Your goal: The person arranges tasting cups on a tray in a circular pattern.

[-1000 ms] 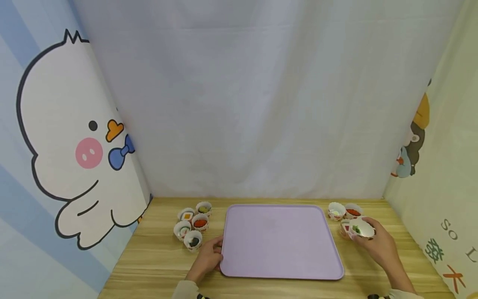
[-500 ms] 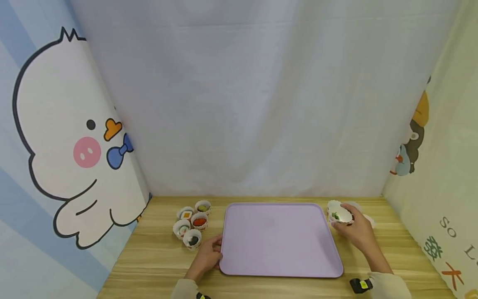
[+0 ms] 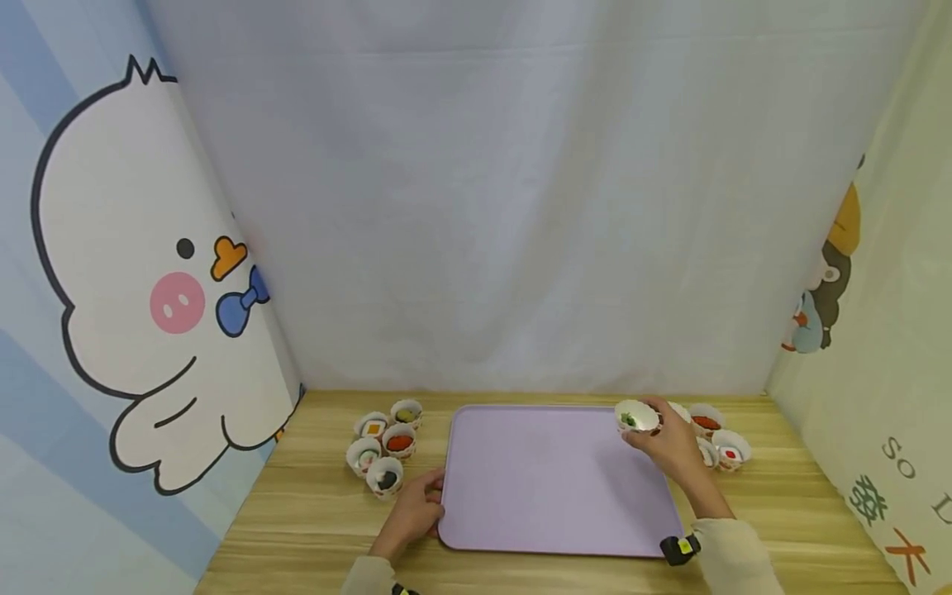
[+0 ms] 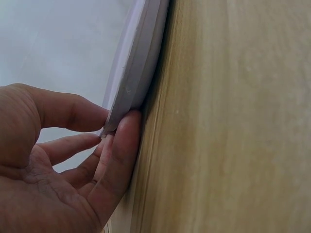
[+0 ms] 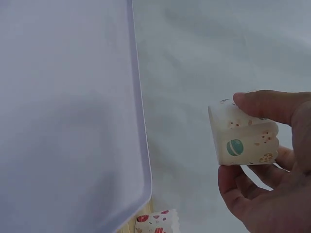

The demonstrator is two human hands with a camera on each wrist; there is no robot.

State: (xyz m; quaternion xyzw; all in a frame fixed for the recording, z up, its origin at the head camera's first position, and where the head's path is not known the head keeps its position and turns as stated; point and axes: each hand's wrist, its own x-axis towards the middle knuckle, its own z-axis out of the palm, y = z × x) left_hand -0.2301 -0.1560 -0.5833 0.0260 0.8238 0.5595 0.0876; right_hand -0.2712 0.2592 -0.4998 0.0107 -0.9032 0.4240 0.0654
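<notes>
A pale purple rectangular tray [image 3: 543, 504] lies on the wooden table. At its left edge my left hand [image 3: 415, 508] grips the rim. The left wrist view shows my thumb and fingertips pinching the tray's edge [image 4: 138, 63], close against the wood. My right hand [image 3: 673, 442] holds a white scalloped paper cup [image 3: 641, 420] above the tray's back right corner. Something small and green [image 3: 629, 421] sits inside that cup. Seen from the right wrist, thumb and fingers clasp the cup's printed side [image 5: 245, 143] from opposite sides, raised off the surface.
Left of the tray stand several similar cups, among them one with red filling [image 3: 400, 445] and one with a black piece [image 3: 386, 480]. More cups stand at the right, including one with red filling [image 3: 706, 423]. A pale curtain [image 3: 521, 207] hangs behind the table.
My right hand has carried the paper cup with the green piece leftward, from over the right cups to above the tray corner. My left hand stays on the tray's edge.
</notes>
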